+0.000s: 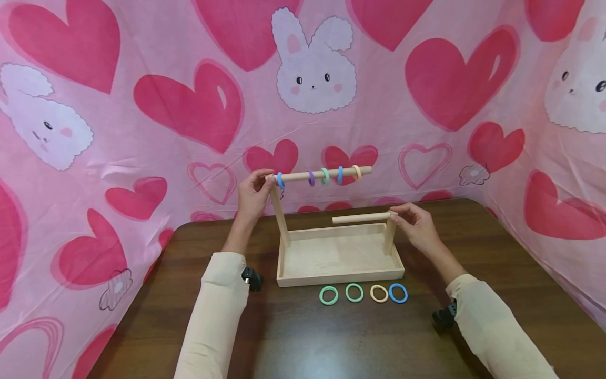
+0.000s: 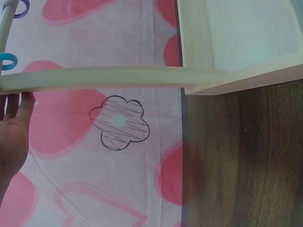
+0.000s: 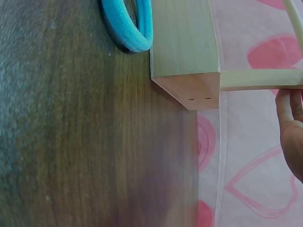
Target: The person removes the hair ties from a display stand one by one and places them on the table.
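Left of centre in head view: grips top of tall post (image 1: 279,218) with left hand (image 1: 253,195), at left end of long rod (image 1: 298,176), thumb toward camera. Right of centre: pinches top of short post (image 1: 390,237) between thumb and fingers of right hand (image 1: 416,226), at right end of short rod (image 1: 360,218).

Strung on long rod, left to right: first blue ring (image 1: 279,182), purple ring (image 1: 311,178), mint ring (image 1: 326,180), second blue ring (image 1: 340,175), cream ring (image 1: 357,172). First blue ring just beside left hand; wide gap before purple ring.

Centre of frame: pale wooden tray (image 1: 341,277) on brown table (image 1: 284,337), with tall post at left end, short post at right end. Long rod higher than short rod.

Below tray, in a loose row on table, left to right: left green ring (image 1: 329,303), right green ring (image 1: 354,300), flat cream ring (image 1: 379,301), flat blue ring (image 1: 398,301); last two nearly touching.

Behind, filling upper half: pink cloth (image 1: 260,118) with hearts and rabbits. At both wrists: pale sleeves (image 1: 220,310).
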Available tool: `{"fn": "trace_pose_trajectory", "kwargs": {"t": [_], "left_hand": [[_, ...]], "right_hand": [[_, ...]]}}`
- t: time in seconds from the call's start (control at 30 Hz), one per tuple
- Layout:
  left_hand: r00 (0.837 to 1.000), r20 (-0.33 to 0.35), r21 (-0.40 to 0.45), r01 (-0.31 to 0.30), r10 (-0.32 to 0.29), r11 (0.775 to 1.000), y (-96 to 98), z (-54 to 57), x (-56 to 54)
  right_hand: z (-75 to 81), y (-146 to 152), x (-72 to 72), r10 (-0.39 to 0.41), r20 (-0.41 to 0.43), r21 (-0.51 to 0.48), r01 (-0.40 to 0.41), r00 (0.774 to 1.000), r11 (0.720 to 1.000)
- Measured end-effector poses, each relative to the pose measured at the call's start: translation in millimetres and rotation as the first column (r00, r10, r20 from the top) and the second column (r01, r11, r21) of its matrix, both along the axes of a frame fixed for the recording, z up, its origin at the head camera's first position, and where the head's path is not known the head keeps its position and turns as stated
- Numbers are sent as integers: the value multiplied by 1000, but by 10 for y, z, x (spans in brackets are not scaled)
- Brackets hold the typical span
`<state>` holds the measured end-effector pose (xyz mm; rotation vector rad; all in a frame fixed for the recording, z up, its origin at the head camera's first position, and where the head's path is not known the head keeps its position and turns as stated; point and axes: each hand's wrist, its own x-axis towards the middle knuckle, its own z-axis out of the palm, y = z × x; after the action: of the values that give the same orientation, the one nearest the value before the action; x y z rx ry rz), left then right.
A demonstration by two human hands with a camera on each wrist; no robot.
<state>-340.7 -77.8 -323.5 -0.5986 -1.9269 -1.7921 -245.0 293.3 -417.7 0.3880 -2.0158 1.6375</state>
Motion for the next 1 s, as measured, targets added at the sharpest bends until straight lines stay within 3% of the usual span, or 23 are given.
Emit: {"fn": "trace_pose_trajectory", "kwargs": {"t": [0.47,0.83,1.0], "left_hand": [[1000,-2,20,14,-14,1000,-4,-57,-16],[1000,24,-13,6,-5,1000,22,-36,-24],[999,32,-4,-2,2,1000,24,-29,-27]], "right_hand": [[5,8,-16,35,7,-18,-35,999,999],[92,66,18,42,121,8,-43,992,999],[168,26,-9,21,74,54,-25,997,998]]}}
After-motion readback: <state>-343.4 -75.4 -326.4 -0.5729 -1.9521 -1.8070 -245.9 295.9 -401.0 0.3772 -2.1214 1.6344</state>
